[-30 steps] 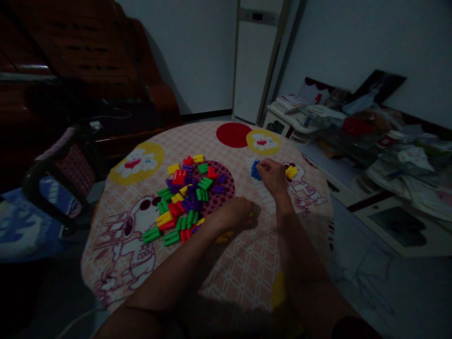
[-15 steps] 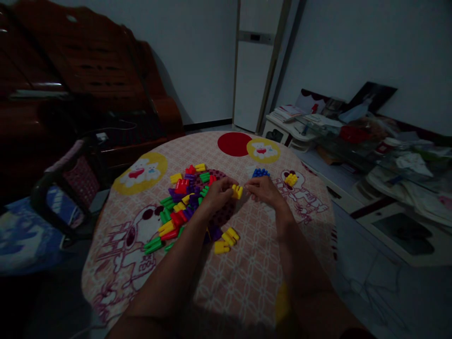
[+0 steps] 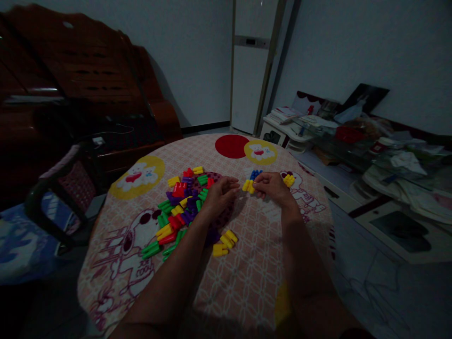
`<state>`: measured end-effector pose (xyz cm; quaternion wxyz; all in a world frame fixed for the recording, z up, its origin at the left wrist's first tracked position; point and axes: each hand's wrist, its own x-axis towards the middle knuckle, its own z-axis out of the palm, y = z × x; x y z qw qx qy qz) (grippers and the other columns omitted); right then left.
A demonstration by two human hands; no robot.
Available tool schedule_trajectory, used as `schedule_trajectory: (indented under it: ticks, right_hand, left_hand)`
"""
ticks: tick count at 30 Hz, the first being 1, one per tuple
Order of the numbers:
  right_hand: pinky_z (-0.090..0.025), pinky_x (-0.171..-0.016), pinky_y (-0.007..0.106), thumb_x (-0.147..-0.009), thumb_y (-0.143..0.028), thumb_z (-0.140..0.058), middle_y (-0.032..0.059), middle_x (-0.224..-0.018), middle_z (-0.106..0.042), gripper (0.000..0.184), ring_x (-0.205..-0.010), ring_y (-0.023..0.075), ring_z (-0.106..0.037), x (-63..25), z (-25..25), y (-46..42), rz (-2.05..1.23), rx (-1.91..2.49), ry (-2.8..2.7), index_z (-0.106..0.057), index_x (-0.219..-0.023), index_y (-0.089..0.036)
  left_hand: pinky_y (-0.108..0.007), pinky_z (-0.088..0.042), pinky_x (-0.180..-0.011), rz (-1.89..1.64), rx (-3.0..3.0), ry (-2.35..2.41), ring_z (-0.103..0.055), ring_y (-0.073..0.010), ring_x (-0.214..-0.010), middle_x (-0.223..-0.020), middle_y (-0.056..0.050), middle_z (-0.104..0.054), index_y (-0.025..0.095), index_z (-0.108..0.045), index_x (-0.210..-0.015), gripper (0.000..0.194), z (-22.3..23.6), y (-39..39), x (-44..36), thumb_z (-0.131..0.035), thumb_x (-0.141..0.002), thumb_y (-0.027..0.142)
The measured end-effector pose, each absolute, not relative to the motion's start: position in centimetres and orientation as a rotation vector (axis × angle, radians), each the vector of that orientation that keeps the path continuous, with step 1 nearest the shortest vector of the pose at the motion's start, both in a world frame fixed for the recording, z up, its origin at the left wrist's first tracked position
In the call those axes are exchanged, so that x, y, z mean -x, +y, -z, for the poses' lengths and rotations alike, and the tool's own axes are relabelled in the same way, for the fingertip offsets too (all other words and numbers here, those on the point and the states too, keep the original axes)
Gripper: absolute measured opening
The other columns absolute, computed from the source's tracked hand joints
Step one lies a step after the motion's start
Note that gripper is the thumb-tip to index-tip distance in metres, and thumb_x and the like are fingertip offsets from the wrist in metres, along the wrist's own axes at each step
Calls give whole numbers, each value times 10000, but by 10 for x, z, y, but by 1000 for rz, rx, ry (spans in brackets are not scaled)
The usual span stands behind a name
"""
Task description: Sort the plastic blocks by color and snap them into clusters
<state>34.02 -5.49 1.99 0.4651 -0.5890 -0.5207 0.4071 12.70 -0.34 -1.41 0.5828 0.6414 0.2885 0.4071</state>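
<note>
A yellow toy building block (image 3: 248, 186) is pinched in the fingertips of my right hand (image 3: 271, 187). Just behind it, a cluster of blue blocks (image 3: 255, 174) rests on the table, partly covered by that hand. My left hand (image 3: 223, 192) is empty, thumb and fingers apart, held a short way left of the yellow block. Left of my left hand spreads a loose pile of red, green, purple and yellow blocks (image 3: 180, 189). Several yellow blocks (image 3: 226, 239) lie nearer to me beside my left forearm. To the right of my right hand sits another yellow piece (image 3: 288, 180).
The round table wears a patterned cloth (image 3: 243, 278). A chair (image 3: 67, 188) stands at its left, with a wooden sofa (image 3: 88, 80) behind. At the right is a low cabinet (image 3: 353, 188) piled with papers and bags.
The yellow block has passed from my left hand to my right and moved rightward, close to the blue blocks. My left fingers have opened. The view has shifted slightly.
</note>
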Motion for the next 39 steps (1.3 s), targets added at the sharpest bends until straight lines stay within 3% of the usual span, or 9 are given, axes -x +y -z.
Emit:
schedule_trajectory:
  ticks: [5, 8, 11, 14, 18, 25, 30, 36, 39]
  right_hand:
    - [-478, -450, 255, -671, -371, -682, 14, -594, -675, 220, -480, 163, -611, -395, -18, -65, -450, 1696, -950, -635, -774, -183]
    - [-543, -619, 317, -676, -313, -645, 50, -642, -705, 125, -623, 216, -675, -419, -8, -66, -62, 1957, -923, -648, -697, -190]
    - [-541, -774, 354, -667, -252, -634, 95, -740, -745, 78, -755, 251, -702, -429, 2, -65, 119, 2142, -962, -672, -673, -185]
    - [-523, -792, 358, -684, -235, -634, 140, -810, -754, 96, -795, 263, -695, -432, 11, -64, 145, 2235, -982, -699, -711, -169]
    - [-508, -791, 360, -699, -235, -645, 154, -859, -752, 100, -815, 266, -680, -432, 20, -64, 183, 2308, -1033, -705, -742, -168]
    - [-492, -783, 371, -724, -248, -661, 166, -933, -753, 169, -851, 279, -677, -426, 20, -66, 237, 2349, -1026, -733, -850, -161]
    - [-499, -807, 387, -772, -318, -644, 137, -870, -748, 169, -822, 269, -673, -417, 2, -61, 262, 2138, -1054, -723, -806, -172]
    - [-524, -742, 340, -730, -267, -636, 70, -735, -727, 95, -734, 223, -676, -398, -8, -56, 112, 1973, -1082, -680, -703, -187]
    - [-507, -577, 275, -746, -270, -645, 38, -659, -701, 101, -611, 183, -655, -372, -12, -52, -234, 1851, -1078, -678, -727, -176]
  left_hand:
    - [-340, -588, -790, -1024, -1540, 817, -720, -222, -946, -1085, -125, -728, 147, -629, -1096, 412, 11, 7, -115, -685, -749, 363]
    - [-320, -587, -747, -1044, -1569, 877, -718, -225, -936, -1089, -123, -736, 140, -643, -1097, 424, 7, 13, -104, -681, -753, 385]
    - [-302, -576, -697, -1033, -1603, 908, -711, -215, -859, -1025, -108, -748, 135, -666, -1060, 424, 5, 19, -93, -700, -737, 408]
    - [-309, -562, -674, -916, -1730, 910, -697, -209, -770, -910, -90, -754, 135, -694, -1011, 392, 5, 24, -83, -704, -742, 421]
    - [-320, -555, -700, -655, -1957, 862, -706, -231, -805, -871, -71, -757, 162, -725, -961, 325, -3, 22, -73, -695, -747, 405]
    - [-235, -483, -651, -81, -2118, 671, -691, -182, -753, -832, -16, -747, 202, -698, -904, 202, -28, -9, -81, -689, -703, 222]
    - [-245, -403, -589, 226, -2436, 655, -632, -177, -672, -748, 1, -693, 207, -681, -819, 269, -15, -37, -116, -817, -587, 200]
    - [-241, -384, -582, 279, -2526, 540, -587, -150, -651, -748, 21, -666, 211, -640, -785, 210, -4, -55, -132, -718, -629, 94]
    - [-224, -404, -590, 131, -2394, 503, -601, -136, -656, -750, 28, -677, 203, -655, -852, 221, -7, -45, -129, -682, -670, 81]
